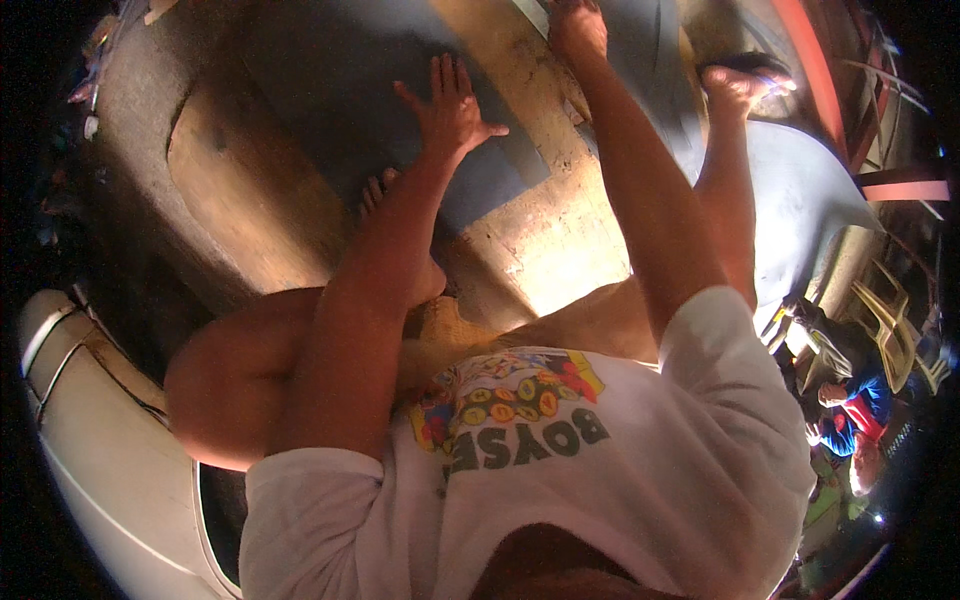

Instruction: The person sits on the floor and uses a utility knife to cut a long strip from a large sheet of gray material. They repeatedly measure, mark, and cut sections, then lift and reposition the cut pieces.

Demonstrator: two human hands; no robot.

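My left hand (450, 118) lies with fingers and thumb spread on a flat dark grey sheet (330, 90). It holds nothing. At the top edge of the view is my right hand (578, 32), its fingers curled and partly cut off. Whatever is in them cannot be made out. A pale, thin strip (530, 12) shows just left of that hand. Under the sheet is a worn brown wooden board (560, 235), bare along a diagonal band and brightly lit in the middle. A second grey sheet (640, 50) lies to the right of my right hand.
My bare left foot rests by the dark sheet; my right foot (740, 85) wears a sandal. A pale sheet (800, 185) and a red curved bar (812, 60) are at right. Beyond are a yellow chair (890, 320) and another person (860, 410). A whitish curved body (110, 430) stands left.
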